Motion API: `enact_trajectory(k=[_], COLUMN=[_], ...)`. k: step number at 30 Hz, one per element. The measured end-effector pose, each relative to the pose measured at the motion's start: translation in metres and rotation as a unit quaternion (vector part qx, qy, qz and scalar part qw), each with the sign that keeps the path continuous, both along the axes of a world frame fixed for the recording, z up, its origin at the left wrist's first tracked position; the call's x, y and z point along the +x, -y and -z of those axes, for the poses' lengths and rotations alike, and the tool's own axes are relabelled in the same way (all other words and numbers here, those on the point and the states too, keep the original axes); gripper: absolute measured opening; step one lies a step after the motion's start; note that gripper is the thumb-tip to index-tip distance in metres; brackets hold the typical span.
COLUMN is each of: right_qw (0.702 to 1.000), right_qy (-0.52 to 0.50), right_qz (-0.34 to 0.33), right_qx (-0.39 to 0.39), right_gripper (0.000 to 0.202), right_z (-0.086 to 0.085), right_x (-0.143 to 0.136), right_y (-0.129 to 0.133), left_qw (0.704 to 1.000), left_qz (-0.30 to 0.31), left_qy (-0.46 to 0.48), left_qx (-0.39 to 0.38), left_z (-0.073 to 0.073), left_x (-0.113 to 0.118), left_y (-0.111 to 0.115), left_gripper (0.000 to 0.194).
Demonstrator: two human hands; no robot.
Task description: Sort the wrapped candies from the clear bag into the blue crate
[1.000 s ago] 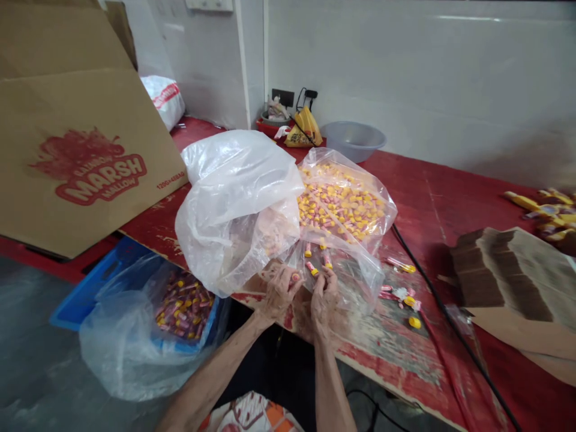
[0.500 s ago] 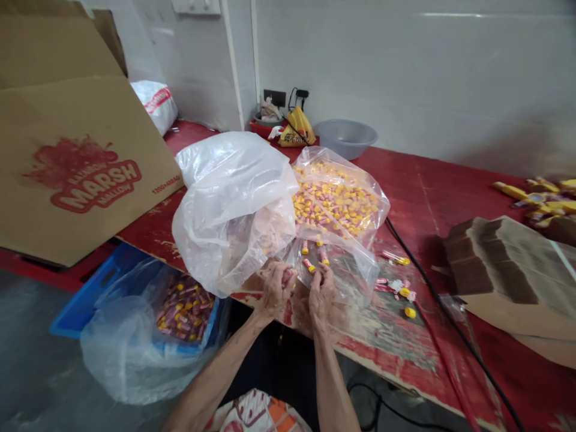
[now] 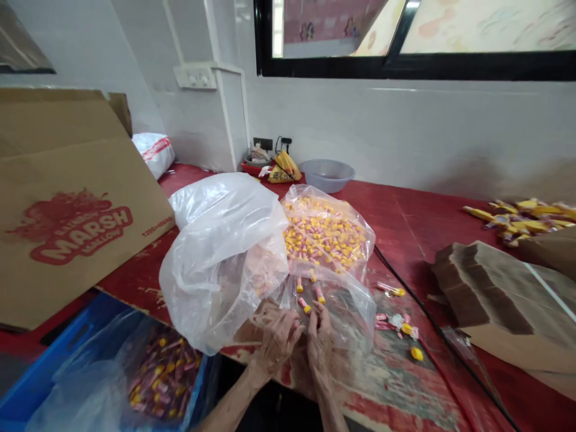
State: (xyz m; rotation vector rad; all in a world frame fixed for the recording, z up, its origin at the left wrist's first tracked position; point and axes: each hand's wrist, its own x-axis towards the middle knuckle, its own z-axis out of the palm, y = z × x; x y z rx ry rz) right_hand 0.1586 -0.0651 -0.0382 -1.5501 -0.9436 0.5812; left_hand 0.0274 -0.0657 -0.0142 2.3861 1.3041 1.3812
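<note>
My left hand (image 3: 279, 336) is curled closed over the table's front edge, beside the mouth of a large milky plastic bag (image 3: 225, 240). A bit of pink, seemingly a small candy tube, shows between its fingers. Close on its right is my right hand (image 3: 320, 339), fingers bent and slightly apart at the edge of a clear bag (image 3: 351, 306). Just beyond its fingertips lies a pink candy tube with a yellow cap (image 3: 305, 305); a few more lie behind it. Many such capped tubes (image 3: 326, 234) fill the back of the clear bag.
A blue crate (image 3: 72, 342) with a bag of tubes stands low on the left, under a large carton (image 3: 85, 210). Stacked brown cardboard (image 3: 495, 294), a black cable (image 3: 432, 318) and loose tubes (image 3: 396, 321) are on the right. A basin (image 3: 328, 174) sits behind.
The view has tilted up, so the table sits lower and a window shows above. My left hand has turned its back more to the camera; both hands stay near the same place.
</note>
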Motion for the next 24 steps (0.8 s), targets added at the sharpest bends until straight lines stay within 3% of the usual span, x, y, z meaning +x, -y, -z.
enact_trajectory(k=[3, 8, 11, 15, 19, 22, 24], right_qw=[1.0, 1.0, 1.0, 0.999, 1.0, 1.0, 0.999], right_qy=[0.001, 0.003, 0.002, 0.005, 0.007, -0.002, -0.001], right_qz=[-0.003, -0.004, 0.006, -0.009, -0.009, -0.008, -0.003], right_qx=[-0.007, -0.021, -0.026, -0.036, -0.012, 0.022, 0.039], right_gripper=[0.05, 0.049, 0.049, 0.043, 0.036, 0.03, 0.029], right_z=[0.0, -0.003, -0.008, -0.024, -0.024, -0.011, -0.004], right_x=[0.001, 0.001, -0.001, -0.002, 0.001, 0.003, 0.002], right_y=[0.001, -0.001, -0.002, 0.003, 0.003, -0.001, -0.003], left_qw=[1.0, 0.99, 0.993, 0.997, 0.963, 0.957, 0.966], left_qz=[-0.022, -0.117, -0.104, -0.035, -0.055, -0.092, -0.107], left_qy=[0.017, 0.073, 0.052, 0.021, 0.122, 0.161, 0.135], left_qx=[0.003, 0.042, 0.035, -0.061, -0.232, -0.225, -0.193], left_z=[-0.002, 0.003, 0.006, 0.0, -0.004, -0.006, -0.01], left_x=[0.001, -0.003, -0.001, -0.003, -0.018, -0.026, -0.028], left_y=[0.002, 0.007, 0.004, -0.009, -0.021, -0.018, -0.012], left_gripper=[0.024, 0.025, 0.026, 0.038, 0.048, 0.058, 0.063])
